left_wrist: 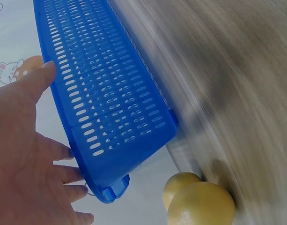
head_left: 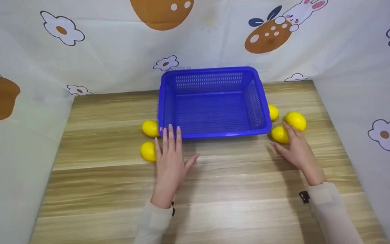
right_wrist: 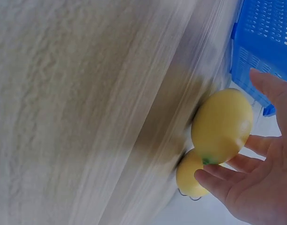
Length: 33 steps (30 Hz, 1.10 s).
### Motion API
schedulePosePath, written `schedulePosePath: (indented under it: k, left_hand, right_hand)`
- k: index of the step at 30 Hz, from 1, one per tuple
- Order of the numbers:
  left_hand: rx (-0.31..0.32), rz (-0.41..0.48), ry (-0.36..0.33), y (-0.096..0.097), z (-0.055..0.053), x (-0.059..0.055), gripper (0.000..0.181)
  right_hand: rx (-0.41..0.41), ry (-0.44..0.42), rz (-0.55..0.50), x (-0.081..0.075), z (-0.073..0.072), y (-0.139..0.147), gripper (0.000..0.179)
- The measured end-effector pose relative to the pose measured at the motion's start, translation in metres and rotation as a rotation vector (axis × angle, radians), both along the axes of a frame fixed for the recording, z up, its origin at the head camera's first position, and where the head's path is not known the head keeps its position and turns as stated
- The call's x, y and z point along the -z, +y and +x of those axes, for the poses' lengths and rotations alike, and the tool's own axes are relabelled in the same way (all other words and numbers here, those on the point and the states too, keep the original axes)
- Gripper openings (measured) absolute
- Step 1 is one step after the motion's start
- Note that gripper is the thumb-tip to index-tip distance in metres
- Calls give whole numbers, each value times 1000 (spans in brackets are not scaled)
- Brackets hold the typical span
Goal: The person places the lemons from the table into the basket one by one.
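Observation:
A blue plastic basket [head_left: 212, 112] with slotted walls stands on the wooden table. My left hand [head_left: 172, 162] is spread flat with its fingertips at the basket's front left corner; in the left wrist view its fingers [left_wrist: 70, 174] overlap the rim. By that corner lie two yellow lemons, one at the basket's left wall [head_left: 150, 128] and a nearer one [head_left: 148, 151] beside the hand. My right hand [head_left: 298, 149] reaches over a lemon [head_left: 279, 134] right of the basket, fingers loosely bent along one side, thumb [right_wrist: 265, 84] apart from it. Behind it sits another lemon [head_left: 296, 121].
One more lemon [head_left: 273, 112] is partly hidden behind the basket's right wall. A pale printed cloth [head_left: 113, 44] hangs behind the table [head_left: 107, 189] and along both sides. The basket's inside holds nothing.

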<state>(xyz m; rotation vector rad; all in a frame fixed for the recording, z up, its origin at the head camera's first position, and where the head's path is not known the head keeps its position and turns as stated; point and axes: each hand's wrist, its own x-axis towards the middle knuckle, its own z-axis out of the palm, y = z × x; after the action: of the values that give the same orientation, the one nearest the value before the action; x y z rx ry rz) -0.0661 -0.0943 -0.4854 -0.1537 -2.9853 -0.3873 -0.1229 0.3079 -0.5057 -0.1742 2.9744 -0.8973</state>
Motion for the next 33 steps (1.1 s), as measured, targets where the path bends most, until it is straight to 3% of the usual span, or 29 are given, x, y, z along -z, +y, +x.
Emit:
schedulePosePath:
  k: [6,18,28,33]
  left_hand:
    - [-3,7,-14,-1,0,-1,101]
    - [5,-7,27,3,1,-2,101]
    - [1,-10,5,1,-1,1,101]
    - [0,-8,27,-1,-1,2,102]
  right_hand:
    - [-10,-19,3,1,-4,2,86]
    - [-15,-68,91,1,-11,1,82]
    - [-7,-66,99,5,-15,-1,74]
    - [2,-84,96,6,-15,-1,74]
